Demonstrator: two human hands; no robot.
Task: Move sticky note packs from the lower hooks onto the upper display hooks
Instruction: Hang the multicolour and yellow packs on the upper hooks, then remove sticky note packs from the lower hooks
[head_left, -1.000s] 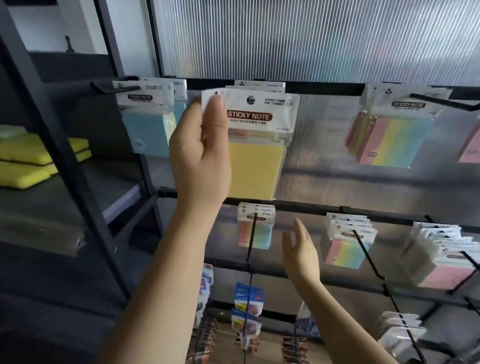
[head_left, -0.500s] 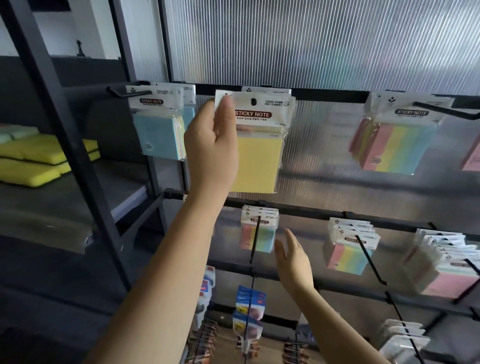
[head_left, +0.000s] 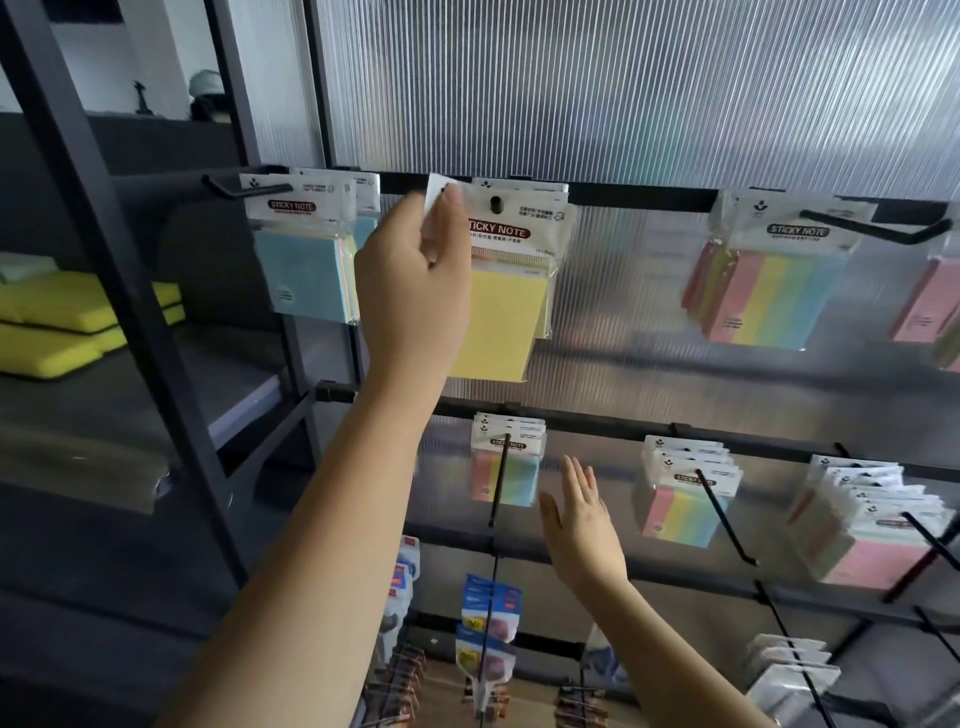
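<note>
The yellow sticky note pack (head_left: 501, 312) hangs on the upper hook (head_left: 495, 203), its top left corner pinched by the fingers of the left hand (head_left: 415, 291), with a blue pack (head_left: 306, 275) just left of them, while below, the right hand (head_left: 584, 525) hovers with fingers straight and slightly spread beside a striped pack (head_left: 506, 475).

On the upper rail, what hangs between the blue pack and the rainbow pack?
In the head view, the yellow sticky note pack, gripped by the left hand, hangs between the blue pack and rainbow pack.

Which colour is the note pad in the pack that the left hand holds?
Yellow; the head view shows the pack in the left hand.
</note>
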